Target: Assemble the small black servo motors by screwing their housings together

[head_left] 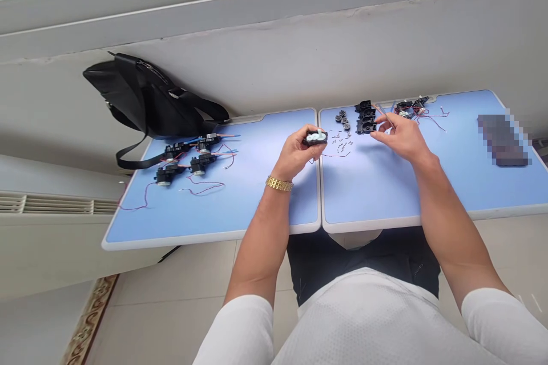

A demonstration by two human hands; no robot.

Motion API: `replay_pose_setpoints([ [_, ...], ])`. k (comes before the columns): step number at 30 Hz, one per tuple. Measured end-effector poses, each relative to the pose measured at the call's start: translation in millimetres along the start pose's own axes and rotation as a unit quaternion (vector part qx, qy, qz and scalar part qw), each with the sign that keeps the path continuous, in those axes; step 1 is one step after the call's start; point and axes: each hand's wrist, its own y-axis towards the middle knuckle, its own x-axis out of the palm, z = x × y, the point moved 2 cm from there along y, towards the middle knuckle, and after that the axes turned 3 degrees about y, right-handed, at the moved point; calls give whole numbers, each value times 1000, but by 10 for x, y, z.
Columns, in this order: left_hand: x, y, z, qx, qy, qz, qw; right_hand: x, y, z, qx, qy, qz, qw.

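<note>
My left hand (297, 151) is closed around a small black housing with white gears (315, 137), held just above the blue table (257, 205) near its centre seam. My right hand (400, 136) hovers beside a stack of black housings (366, 117), its fingers stretched toward them and holding nothing that I can see. Tiny screws (341, 140) lie scattered between the two hands, next to a red wire (336, 155). A gold watch (279, 183) sits on my left wrist.
Several assembled black motor units with red and blue wires (188, 159) lie at the table's left. More wired parts (413, 107) and black round gears (342, 120) sit at the far edge. A black bag (145, 97) rests at the left corner; a blurred dark object (503, 140) lies right.
</note>
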Motion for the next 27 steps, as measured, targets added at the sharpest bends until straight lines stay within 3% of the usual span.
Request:
replay_pose_setpoints([
  [6, 108, -57, 79, -21, 20, -23, 999, 88, -121, -211, -3, 121, -48, 991],
  [14, 302, -110, 82, -29, 53, -90, 994, 281, -276, -383, -55, 254, -135, 956],
  [17, 356, -121, 62, -22, 73, -102, 992, 322, -293, -384, -91, 232, -102, 963],
  [21, 392, -123, 27, 8, 141, -101, 985, 345, -327, -411, -186, 144, -8, 972],
  [27, 412, -117, -23, 50, 233, -114, 965, 407, -398, -448, -324, 38, 19, 945],
])
